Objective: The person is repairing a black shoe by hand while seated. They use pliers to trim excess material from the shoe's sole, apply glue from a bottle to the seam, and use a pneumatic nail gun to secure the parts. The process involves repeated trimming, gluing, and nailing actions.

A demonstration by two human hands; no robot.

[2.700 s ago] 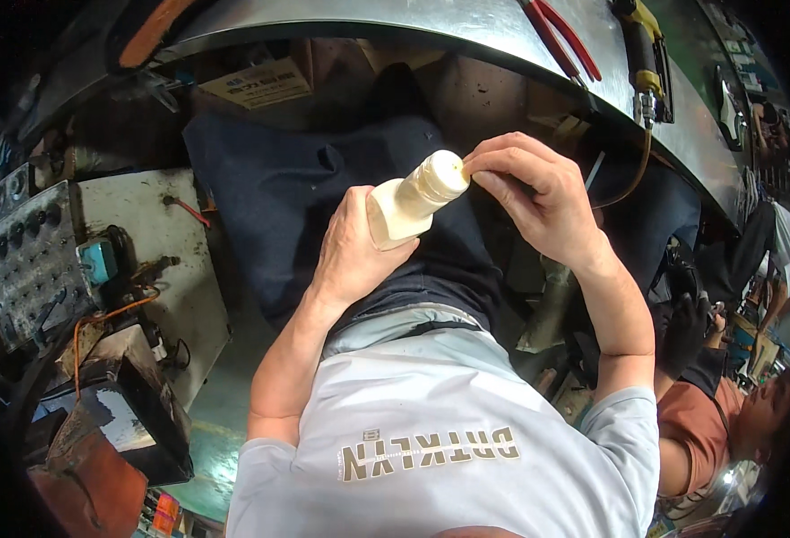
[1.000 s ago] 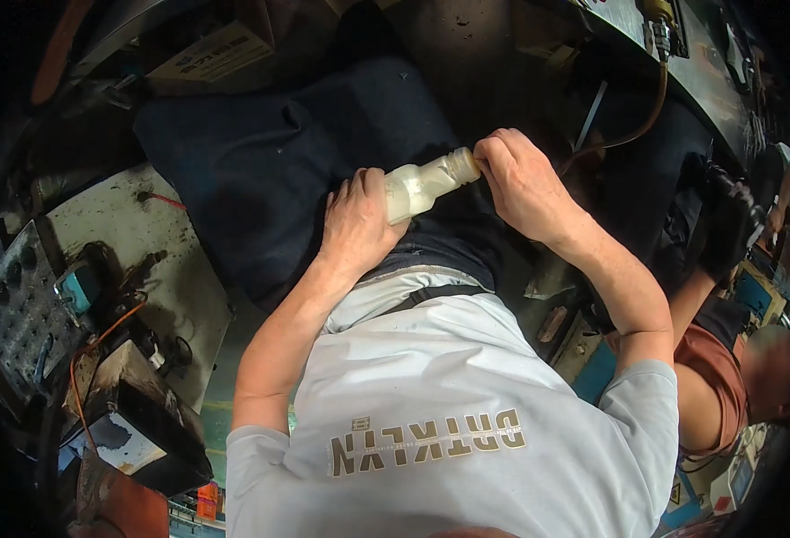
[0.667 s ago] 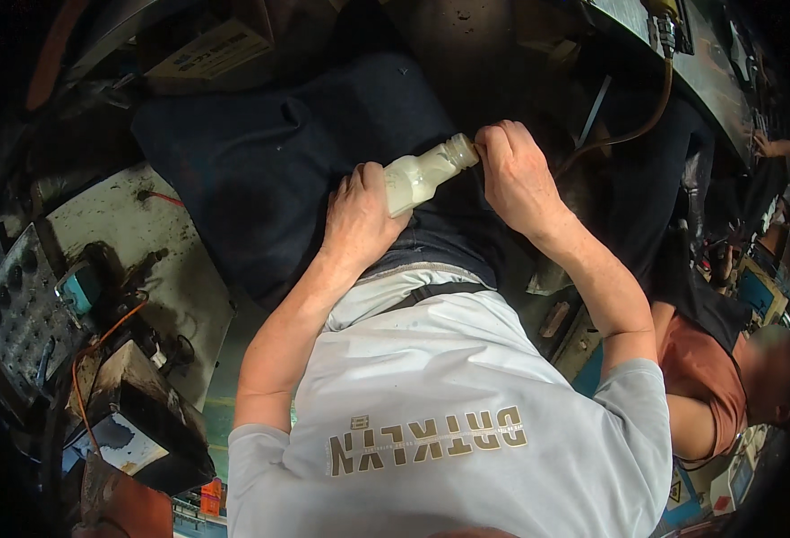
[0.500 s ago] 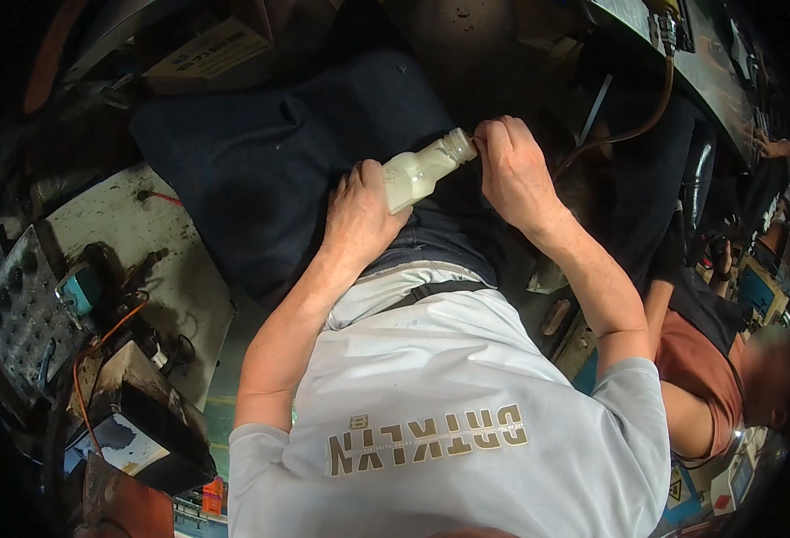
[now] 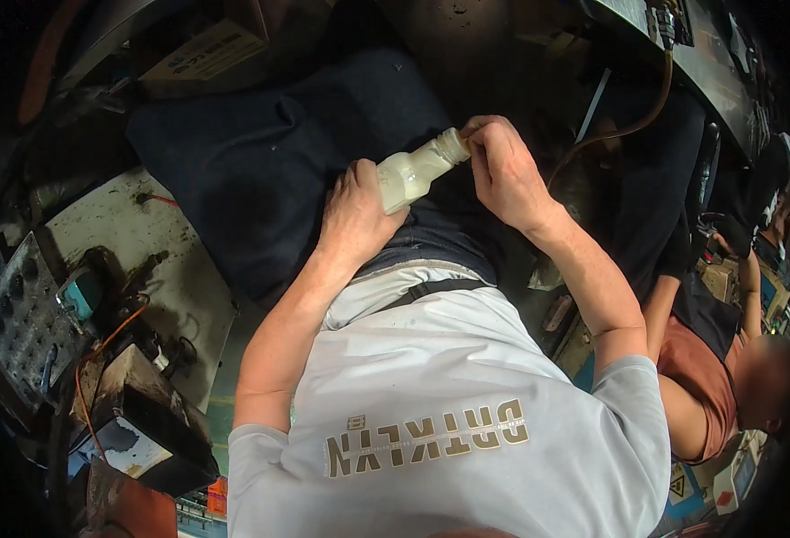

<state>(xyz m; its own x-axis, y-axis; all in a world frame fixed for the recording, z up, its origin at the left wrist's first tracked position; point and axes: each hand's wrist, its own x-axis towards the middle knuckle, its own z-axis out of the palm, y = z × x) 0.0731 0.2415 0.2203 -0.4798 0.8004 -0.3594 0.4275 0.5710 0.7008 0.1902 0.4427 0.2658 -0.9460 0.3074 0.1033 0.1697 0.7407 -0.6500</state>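
Bottle in left hand, right fingers at rim, bench edge well apart

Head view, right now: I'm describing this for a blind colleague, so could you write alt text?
Seen from above, a person's left hand grips a pale bottle tilted over dark trousers, the right hand at its neck end. A stained pale surface lies to the left; another person's rust-coloured top shows at right.

A metal bench, brown hose and grime-stained panel mark a workshop.
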